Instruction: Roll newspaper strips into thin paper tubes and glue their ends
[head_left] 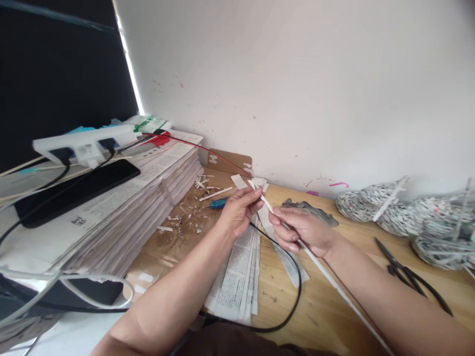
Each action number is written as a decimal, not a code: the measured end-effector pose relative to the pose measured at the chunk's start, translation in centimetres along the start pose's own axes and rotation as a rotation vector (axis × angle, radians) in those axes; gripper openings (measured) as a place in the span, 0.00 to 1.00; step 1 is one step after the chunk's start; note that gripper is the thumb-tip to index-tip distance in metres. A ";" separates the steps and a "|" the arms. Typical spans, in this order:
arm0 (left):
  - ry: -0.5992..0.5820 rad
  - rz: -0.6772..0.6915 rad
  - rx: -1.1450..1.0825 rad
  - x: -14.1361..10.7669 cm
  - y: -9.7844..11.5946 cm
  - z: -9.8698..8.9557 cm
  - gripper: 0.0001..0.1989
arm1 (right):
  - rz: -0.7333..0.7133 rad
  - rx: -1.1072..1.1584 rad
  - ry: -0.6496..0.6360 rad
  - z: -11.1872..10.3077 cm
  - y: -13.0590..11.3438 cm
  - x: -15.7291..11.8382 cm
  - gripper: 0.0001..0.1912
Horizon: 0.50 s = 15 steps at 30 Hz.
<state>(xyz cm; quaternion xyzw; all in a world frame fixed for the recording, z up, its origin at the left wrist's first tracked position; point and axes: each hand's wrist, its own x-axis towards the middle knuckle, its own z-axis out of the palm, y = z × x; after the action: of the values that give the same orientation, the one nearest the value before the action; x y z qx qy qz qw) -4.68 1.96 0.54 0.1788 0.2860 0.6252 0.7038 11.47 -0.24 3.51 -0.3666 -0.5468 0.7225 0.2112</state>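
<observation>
A long thin white rolled-paper stick [326,277] runs from the lower right up to a tip between my hands. My left hand [241,210] pinches it close to the upper end. Farther down, the fingers of my right hand [299,227] are closed around the same stick, and its lower part slants beneath my right forearm. Below my hands lie several newspaper strips [239,277] in a fanned pile, with another printed strip [293,264] to their right. A blue-handled tool [218,203] rests just left of my left hand, partly hidden by it.
At left, a tall newspaper stack [163,193] carries a black phone [85,190] and a white power strip [85,143]. Paper scraps [185,217] litter brown cardboard. A black cable [299,282] loops across the table. Scissors [401,272] and woven paper pieces [393,210] lie right.
</observation>
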 end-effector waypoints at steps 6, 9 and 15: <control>-0.006 0.012 0.011 0.2 -0.2 -0.1 0.06 | -0.235 -0.643 0.354 -0.1 0.1 -0.2 0.18; -0.009 0.002 0.008 0.2 -0.2 -0.2 0.07 | -0.192 -0.550 0.305 -0.1 0.3 -0.2 0.20; -0.035 -0.058 0.027 0.2 -0.3 -0.4 0.07 | -0.001 -0.019 -0.021 -0.2 1.0 -0.2 0.20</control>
<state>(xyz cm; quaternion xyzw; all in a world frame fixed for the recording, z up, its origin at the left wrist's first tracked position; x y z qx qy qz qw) -4.70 2.08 0.02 0.1909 0.2873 0.5974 0.7240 11.85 -0.57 2.57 -0.3606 -0.5561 0.7210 0.2023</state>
